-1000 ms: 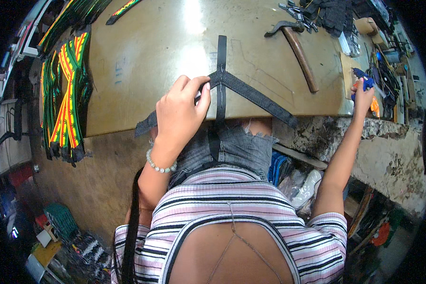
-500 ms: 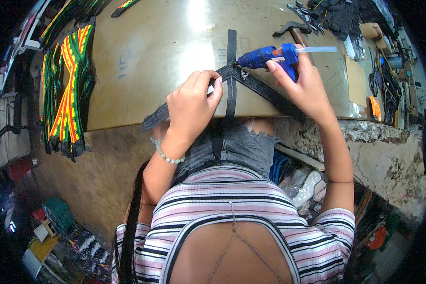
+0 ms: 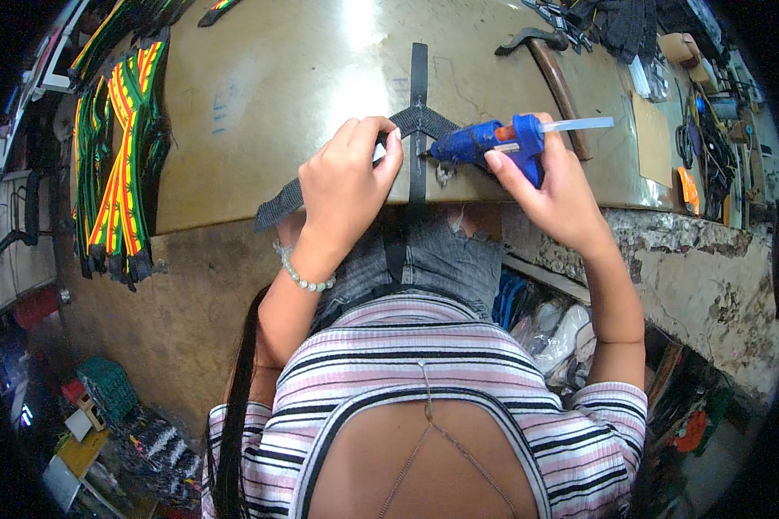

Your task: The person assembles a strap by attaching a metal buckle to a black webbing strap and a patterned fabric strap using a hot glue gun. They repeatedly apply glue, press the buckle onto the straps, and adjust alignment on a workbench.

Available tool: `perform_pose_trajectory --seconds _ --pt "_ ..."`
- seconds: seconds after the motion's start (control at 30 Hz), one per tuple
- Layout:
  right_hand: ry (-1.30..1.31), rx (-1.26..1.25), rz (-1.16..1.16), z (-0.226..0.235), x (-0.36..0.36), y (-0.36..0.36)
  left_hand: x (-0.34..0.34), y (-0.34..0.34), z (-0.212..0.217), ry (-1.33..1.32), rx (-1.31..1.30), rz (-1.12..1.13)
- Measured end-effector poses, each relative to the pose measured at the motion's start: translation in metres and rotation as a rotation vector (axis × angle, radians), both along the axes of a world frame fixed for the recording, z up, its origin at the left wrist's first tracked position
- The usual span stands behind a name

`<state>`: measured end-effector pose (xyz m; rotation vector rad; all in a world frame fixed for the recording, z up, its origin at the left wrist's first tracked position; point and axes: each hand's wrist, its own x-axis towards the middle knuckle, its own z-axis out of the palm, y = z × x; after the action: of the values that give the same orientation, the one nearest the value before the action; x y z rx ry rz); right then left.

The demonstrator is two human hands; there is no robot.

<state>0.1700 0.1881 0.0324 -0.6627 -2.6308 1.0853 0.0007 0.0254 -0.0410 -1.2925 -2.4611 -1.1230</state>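
branched black strap: lies on table, reaching its front edge | right hand: wrapped around blue glue gun, nozzle at strap, translucent stick in its back | left hand: over strap's left branch, small white piece at fingertips, cannot tell how firmly held | below table: clear plastic packaging, contents indistinct

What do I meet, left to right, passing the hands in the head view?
Bright patterned straps, left hand, lengthwise black strap, blue glue gun held in the right hand, tan sheet, orange object.
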Motion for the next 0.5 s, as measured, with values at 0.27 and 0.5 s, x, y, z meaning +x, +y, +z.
perform_pose_trajectory --seconds 0.27,0.5 --pt "0.376 -0.198 -0.519 -0.019 0.068 0.132 -0.006 -0.009 0.015 -0.184 0.184 -0.002" --pt "-0.719 0.581 -1.149 -0.043 0.160 0.233 -0.031 -0.021 0.024 -2.018 1.123 -0.601"
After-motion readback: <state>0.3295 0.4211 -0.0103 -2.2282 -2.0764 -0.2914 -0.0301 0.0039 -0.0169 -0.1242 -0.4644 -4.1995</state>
